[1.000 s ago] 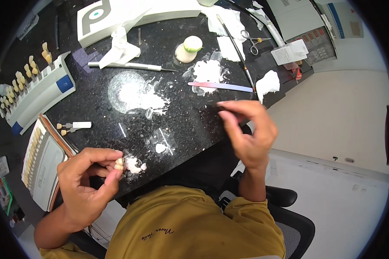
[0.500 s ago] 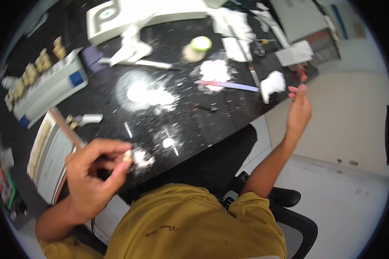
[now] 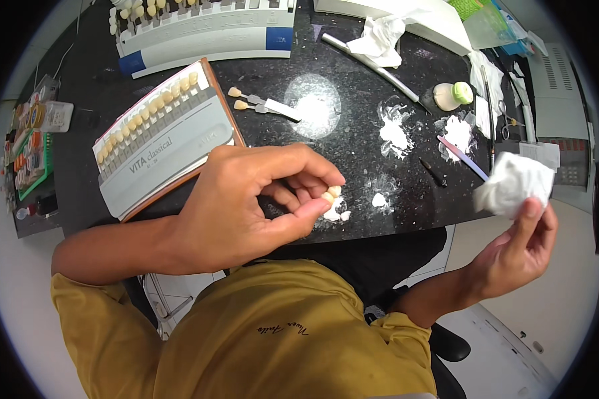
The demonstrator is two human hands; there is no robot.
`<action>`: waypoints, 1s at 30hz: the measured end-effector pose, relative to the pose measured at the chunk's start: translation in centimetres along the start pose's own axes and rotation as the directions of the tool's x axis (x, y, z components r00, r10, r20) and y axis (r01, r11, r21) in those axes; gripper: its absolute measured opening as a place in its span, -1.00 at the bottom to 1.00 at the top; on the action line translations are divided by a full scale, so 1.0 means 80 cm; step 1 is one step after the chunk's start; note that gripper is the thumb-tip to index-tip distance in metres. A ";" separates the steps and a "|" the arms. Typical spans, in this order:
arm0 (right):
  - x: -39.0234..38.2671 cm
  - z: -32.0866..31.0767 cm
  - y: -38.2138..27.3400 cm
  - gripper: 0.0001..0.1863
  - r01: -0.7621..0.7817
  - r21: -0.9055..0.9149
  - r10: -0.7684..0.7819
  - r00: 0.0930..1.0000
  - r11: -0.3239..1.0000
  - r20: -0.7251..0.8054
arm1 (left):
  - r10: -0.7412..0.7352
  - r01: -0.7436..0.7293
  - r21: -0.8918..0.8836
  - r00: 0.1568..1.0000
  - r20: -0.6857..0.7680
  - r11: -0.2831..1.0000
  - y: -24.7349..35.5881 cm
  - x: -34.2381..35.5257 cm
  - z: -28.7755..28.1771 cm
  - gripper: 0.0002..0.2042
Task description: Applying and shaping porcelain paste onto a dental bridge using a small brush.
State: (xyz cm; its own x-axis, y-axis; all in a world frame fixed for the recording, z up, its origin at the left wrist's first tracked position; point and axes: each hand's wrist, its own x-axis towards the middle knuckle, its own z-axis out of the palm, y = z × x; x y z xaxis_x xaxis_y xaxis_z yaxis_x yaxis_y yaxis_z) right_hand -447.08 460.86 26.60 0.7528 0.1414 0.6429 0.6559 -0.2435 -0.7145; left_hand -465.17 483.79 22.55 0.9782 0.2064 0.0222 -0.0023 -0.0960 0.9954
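My left hand (image 3: 246,199) pinches small tooth-coloured dental crowns (image 3: 331,194) between thumb and fingertips, above the front edge of the black table. White powder and small white bits lie just under them. To the right, my right hand (image 3: 519,256) grips a crumpled white tissue (image 3: 516,183) between thumb and fingers, raised beside the table's right end. A pink and purple stick (image 3: 462,158) lies just left of the tissue, its tip in a heap of white powder (image 3: 456,135).
A tooth shade guide (image 3: 170,143) rests on a brown-edged book at left, near two loose shade tabs (image 3: 246,98). Behind stands a larger shade rack (image 3: 206,43). A white-handled tool (image 3: 379,70), a green-lidded jar (image 3: 452,96), scissors (image 3: 506,126) and a black tool (image 3: 432,171) lie around.
My view has swung left. My right hand, earlier pinching by a red thing at the table's right corner, now holds the white tissue that lay on the table. The left hand keeps its pinch.
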 end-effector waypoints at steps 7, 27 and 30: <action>-0.045 0.064 -0.041 -0.85 0.159 -0.010 -0.146 0.930 0.987 0.339 | 0.014 -0.014 -0.007 1.000 0.026 1.000 0.001 0.001 0.000 -0.78; -0.079 0.084 -0.029 -0.58 0.380 0.189 -0.419 0.734 0.906 0.534 | 0.015 -0.015 -0.010 1.000 0.012 1.000 0.000 0.002 -0.001 -0.81; -0.079 0.084 -0.030 -0.60 0.400 0.179 -0.428 0.718 0.899 0.549 | 0.031 -0.031 -0.002 0.999 0.012 1.000 -0.002 0.002 -0.002 -0.80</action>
State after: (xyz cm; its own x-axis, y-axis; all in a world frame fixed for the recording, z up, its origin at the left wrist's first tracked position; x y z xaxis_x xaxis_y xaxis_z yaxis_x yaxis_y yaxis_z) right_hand -453.04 466.96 22.37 0.2900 0.7326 0.6157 0.9004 0.0091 -0.4349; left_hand -465.05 483.97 22.42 0.9800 0.1920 0.0522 -0.0334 -0.1002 0.9944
